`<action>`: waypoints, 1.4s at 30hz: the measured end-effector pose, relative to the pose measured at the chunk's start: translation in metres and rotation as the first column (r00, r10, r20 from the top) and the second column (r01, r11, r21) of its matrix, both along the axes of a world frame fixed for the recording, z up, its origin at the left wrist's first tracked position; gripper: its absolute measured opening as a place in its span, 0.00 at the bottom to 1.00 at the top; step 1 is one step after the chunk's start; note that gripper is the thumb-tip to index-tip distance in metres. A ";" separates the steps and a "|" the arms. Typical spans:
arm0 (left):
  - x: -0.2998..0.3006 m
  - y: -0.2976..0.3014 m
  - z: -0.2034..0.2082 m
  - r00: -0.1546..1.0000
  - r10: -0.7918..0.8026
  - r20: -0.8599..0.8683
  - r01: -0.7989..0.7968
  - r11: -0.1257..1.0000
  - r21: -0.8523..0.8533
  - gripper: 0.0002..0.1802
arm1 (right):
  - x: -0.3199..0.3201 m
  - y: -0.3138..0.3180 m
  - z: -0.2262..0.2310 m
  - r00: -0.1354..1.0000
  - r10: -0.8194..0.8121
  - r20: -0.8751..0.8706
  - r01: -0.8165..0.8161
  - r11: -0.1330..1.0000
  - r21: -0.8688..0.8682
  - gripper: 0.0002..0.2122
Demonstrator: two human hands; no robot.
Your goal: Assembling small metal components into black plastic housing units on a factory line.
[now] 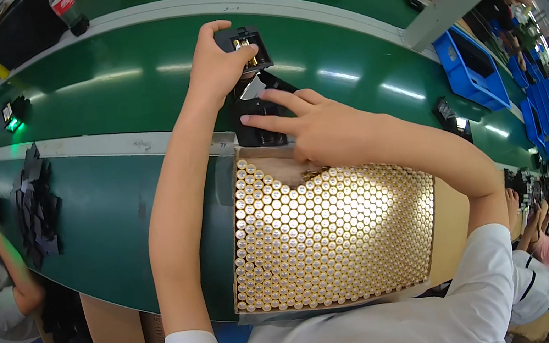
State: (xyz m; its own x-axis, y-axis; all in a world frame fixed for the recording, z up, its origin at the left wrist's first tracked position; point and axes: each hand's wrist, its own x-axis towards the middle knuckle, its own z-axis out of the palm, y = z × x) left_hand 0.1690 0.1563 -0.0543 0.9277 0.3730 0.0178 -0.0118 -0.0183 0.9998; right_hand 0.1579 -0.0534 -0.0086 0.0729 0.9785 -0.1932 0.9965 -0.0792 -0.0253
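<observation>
- The left hand (212, 70) grips a black device (262, 58), thumb across its front; some cells show inside, but the thumb and shadow hide how many.
- The right hand (332, 130) has two fingers stretched out and the others bent; its palm is turned away, so I cannot tell whether it grips something.
- Its upper fingertip is at a shiny piece (252, 89); whether they touch is hard to see. The other finger lies over black parts (260, 127), whose outlines melt together.
- The device is held above the belt (133, 97), beyond the box (269, 159) of upright cells (329, 242). The right hand and forearm cover part of the box's far side.
- The box stands close before the person's body; its far edge is near the pale rail (134, 143).
- Between the left hand and a unit (11, 116) with green light, the belt's green surface shows, with bright lamp reflections.
- On the near table (99, 199), a heap of black pieces (36, 209) lies well apart from the box.
- A blue bin (469, 65) stands at the right, a bottle (68, 14) at the upper left, cut by the rim.
- Co-workers at both sides are partly cut off and bent by the lens.
</observation>
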 end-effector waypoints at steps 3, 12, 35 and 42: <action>0.000 0.013 0.002 1.000 0.004 -0.026 -0.004 1.000 -0.010 0.34 | 0.002 -0.002 -0.005 0.996 0.083 -0.025 -0.083 0.996 0.022 0.06; 0.007 0.033 -0.015 0.999 0.035 -0.017 -0.035 0.999 0.003 0.34 | 0.010 -0.006 -0.018 0.985 0.168 -0.030 -0.168 0.986 0.025 0.10; -0.006 0.108 -0.018 0.989 0.141 0.042 -0.139 0.989 -0.059 0.27 | 0.103 0.161 -0.025 0.347 0.031 -0.937 0.769 0.562 0.303 0.11; -0.015 0.126 -0.020 0.987 0.162 0.011 -0.163 0.986 0.046 0.27 | 0.100 0.200 -0.033 0.829 -0.243 -0.504 0.530 0.631 0.567 0.13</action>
